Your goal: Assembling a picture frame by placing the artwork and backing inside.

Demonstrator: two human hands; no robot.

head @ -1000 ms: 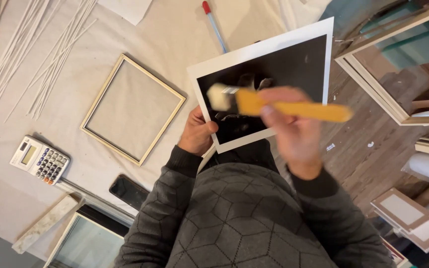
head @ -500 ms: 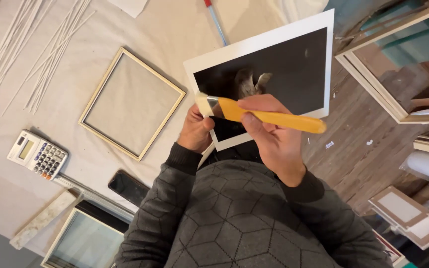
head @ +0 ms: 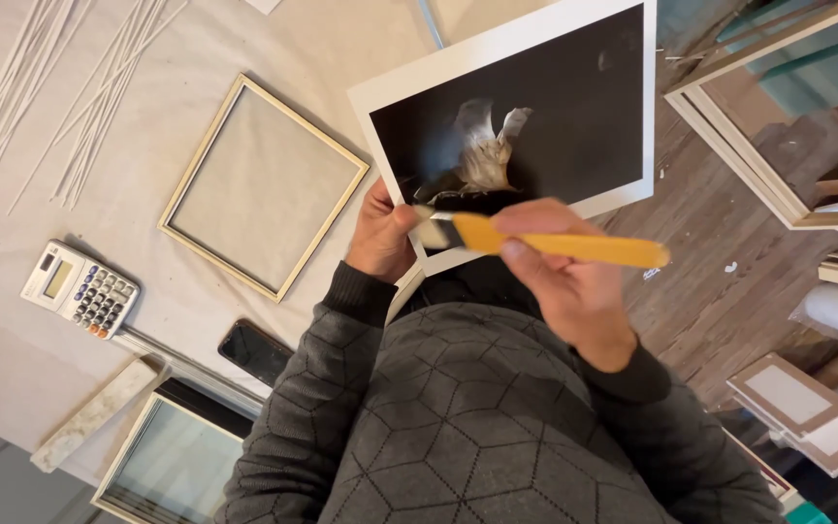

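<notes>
My left hand (head: 380, 233) grips the lower left edge of a dark photo print with a white border (head: 526, 116), holding it tilted over the table edge. My right hand (head: 564, 281) holds a flat brush with an orange handle (head: 555, 245). Its pale bristles rest near the print's lower left corner, close to my left thumb. The print shows a pale winged shape on black.
An empty light wooden frame (head: 262, 184) lies on the cloth-covered table (head: 31, 369). Thin white strips (head: 60, 87), a calculator (head: 80, 289), a black phone (head: 256, 351) and a glazed frame (head: 172, 461) lie around. More frames (head: 778, 126) stand on the wooden floor at right.
The brush has moved down and left across the print, from the middle to the lower left corner. The print now looks larger and nearer in view.
</notes>
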